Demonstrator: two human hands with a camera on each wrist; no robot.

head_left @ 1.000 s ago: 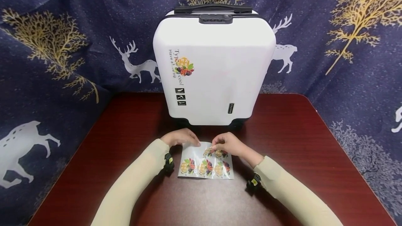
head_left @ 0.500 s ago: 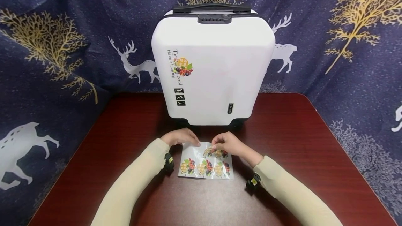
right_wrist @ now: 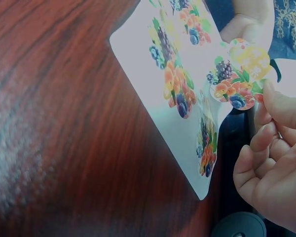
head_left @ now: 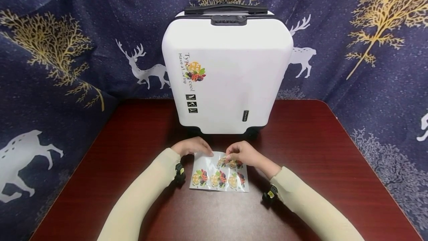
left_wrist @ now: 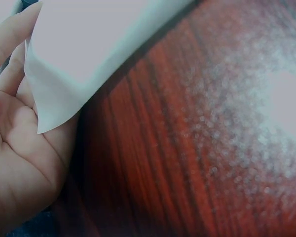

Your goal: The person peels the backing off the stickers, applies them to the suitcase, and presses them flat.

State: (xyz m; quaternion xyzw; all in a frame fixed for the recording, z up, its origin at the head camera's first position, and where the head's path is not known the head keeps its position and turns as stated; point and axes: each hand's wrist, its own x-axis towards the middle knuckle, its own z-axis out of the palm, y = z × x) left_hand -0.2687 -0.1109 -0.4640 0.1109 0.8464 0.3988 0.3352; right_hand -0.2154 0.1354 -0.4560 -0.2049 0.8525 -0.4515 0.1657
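A white sticker sheet (head_left: 204, 163) printed with several fruit clusters lies on the table before the suitcase. My left hand (head_left: 193, 146) pinches its far edge near the left corner; in the left wrist view the sheet's corner (left_wrist: 59, 106) overlaps the palm. Thumb and fingers of my right hand (head_left: 246, 154) pinch a fruit sticker (right_wrist: 237, 81), which stands up from the sheet's far right part. In the right wrist view its lower side meets the sheet; whether it is still stuck there is hard to tell.
Behind the sheet stands a white suitcase (head_left: 230, 77), with a fruit sticker (head_left: 195, 71) on its upper left front and a black handle (head_left: 225, 9) on top. The dark red table (head_left: 301, 140) extends on both sides. A patterned blue cloth (head_left: 140, 18) hangs behind.
Almost nothing moves. Both hands keep their places on the sheet and the sticker; the head view shifts very slightly.
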